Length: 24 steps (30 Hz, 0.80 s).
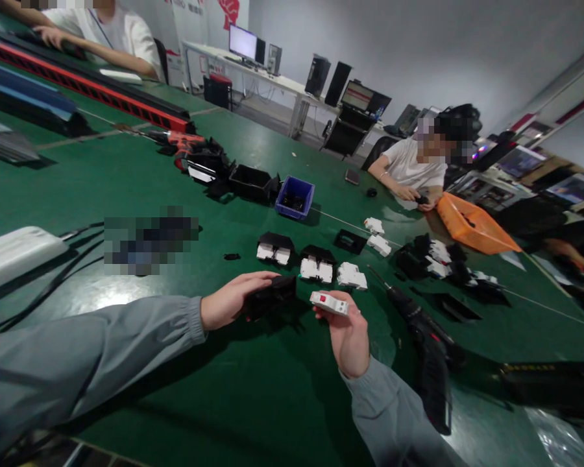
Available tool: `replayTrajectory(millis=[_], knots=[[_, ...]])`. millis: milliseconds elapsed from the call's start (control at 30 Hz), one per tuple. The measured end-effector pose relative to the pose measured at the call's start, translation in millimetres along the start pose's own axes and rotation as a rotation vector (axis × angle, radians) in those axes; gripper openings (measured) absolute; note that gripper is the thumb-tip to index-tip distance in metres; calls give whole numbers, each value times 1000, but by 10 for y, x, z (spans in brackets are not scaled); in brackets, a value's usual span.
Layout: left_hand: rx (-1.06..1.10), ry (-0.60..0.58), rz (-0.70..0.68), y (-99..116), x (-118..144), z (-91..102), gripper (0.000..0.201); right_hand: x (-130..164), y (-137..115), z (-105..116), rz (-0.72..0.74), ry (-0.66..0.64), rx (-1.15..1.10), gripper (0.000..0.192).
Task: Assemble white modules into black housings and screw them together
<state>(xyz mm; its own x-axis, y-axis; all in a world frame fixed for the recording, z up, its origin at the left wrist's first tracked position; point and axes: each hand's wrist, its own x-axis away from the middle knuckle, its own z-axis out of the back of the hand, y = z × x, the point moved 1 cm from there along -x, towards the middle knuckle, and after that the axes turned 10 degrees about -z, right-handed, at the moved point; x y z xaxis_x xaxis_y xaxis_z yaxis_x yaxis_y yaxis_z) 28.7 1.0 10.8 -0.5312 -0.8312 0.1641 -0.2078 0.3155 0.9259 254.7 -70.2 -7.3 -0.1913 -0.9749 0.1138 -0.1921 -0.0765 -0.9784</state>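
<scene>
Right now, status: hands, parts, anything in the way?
Left hand gripping black housing. Right hand holding white module, apart from housing. Black power screwdriver lying right of right hand, possible snag.

Smooth white plastic module point(331, 303); matt black plastic housing point(273, 298); glossy tabletop point(243, 395).

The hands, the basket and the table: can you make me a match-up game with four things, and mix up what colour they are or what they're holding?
Things:
1. Left hand
2. Right hand
3. Basket
4. Table

Match with:
A. Orange
B. Holding a white piece with a red bit
C. Green
D. Holding a black piece

Right pairs: 1-D, 2-B, 3-A, 4-C
</scene>
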Motion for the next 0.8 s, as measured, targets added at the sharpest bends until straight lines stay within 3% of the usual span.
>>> replayTrajectory(millis=[100,233,333,433,600,800], knots=[[-65,23,-15,2,-9,-15,45,94,-23,-9,196,-61,292,28],[-211,-21,-40,-19,3,-56,48,204,-74,-44,453,-116,636,40],[-314,-103,-80,-45,28,-83,49,223,-93,-86,521,-157,846,53],[-317,-196,-132,-39,54,-88,51,221,-97,-114,552,-146,888,64],[-15,-204,-80,-40,165,-145,57,233,-98,-99,628,-6,783,75],[361,-170,149,-185,345,-312,66,248,-128,-81,695,-88,810,70]])
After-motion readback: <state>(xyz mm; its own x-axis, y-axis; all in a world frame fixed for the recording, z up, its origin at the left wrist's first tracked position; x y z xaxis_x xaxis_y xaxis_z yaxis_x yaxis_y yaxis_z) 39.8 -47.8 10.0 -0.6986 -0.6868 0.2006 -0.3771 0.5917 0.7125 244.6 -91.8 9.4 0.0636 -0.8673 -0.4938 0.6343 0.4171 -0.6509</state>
